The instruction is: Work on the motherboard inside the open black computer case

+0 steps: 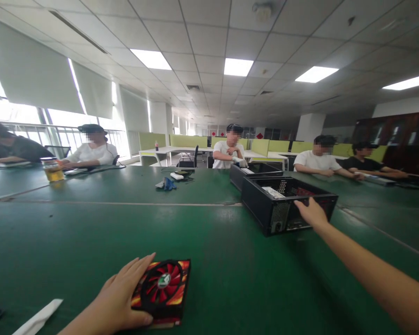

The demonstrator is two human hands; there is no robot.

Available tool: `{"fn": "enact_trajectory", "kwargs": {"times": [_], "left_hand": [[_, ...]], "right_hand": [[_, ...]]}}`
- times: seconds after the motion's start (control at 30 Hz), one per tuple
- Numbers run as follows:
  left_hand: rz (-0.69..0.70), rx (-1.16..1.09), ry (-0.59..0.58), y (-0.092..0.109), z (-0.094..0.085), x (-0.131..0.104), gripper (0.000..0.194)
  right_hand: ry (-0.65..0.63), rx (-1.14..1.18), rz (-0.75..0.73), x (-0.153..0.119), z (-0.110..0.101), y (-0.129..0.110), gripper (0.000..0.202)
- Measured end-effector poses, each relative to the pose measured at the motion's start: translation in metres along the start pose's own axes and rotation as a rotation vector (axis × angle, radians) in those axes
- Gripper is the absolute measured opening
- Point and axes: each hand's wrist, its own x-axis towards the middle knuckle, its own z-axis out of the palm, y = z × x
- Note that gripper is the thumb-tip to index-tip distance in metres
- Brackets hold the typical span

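My left hand (120, 298) rests on the left side of a red and black graphics card (164, 291) with a round fan, lying flat on the green table (91, 237) near me. Its thumb wraps the card's near edge. My right hand (311, 213) is stretched out to an open black computer case (286, 202) at the right middle of the table. Its fingers lie on the top rear edge of the case. I cannot tell whether they grip it.
A second black case (253, 173) stands behind the first. Several seated people line the far side of the table. A cup of yellow drink (53, 171) is at far left, blue and white items (169, 182) at mid-table, a white strip (38, 318) near my left arm.
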Motion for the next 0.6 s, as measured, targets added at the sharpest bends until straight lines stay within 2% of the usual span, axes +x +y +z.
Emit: {"fn": "enact_trajectory", "kwargs": {"times": [0.1,0.17,0.23,0.3,0.37,0.47,0.53,0.6], "left_hand": [[0.069,-0.077,0.05,-0.007,0.009,0.004,0.097],[0.108,-0.094,0.073,-0.012,0.015,0.005,0.095],[0.112,-0.08,0.066,-0.013,0.016,0.002,0.097],[0.094,-0.05,0.043,-0.01,0.014,-0.001,0.099],[0.06,-0.029,0.016,-0.004,0.01,-0.003,0.102],[0.028,-0.031,-0.008,0.002,0.009,-0.005,0.11],[0.042,-0.058,0.018,0.003,0.011,-0.004,0.11],[0.065,-0.099,0.071,0.004,0.013,-0.003,0.104]], "right_hand": [[-0.037,0.14,0.028,-0.045,0.036,-0.04,0.088],[-0.033,0.199,0.098,-0.063,0.063,-0.067,0.104],[-0.018,0.232,0.181,-0.065,0.08,-0.087,0.114],[-0.042,0.254,0.197,-0.052,0.081,-0.095,0.117],[-0.147,0.279,0.132,-0.028,0.069,-0.091,0.105],[-0.331,0.279,0.021,0.003,0.047,-0.076,0.063],[-0.385,0.251,-0.051,0.002,0.043,-0.074,0.049],[-0.435,0.249,-0.152,-0.023,0.046,-0.081,0.04]]}}
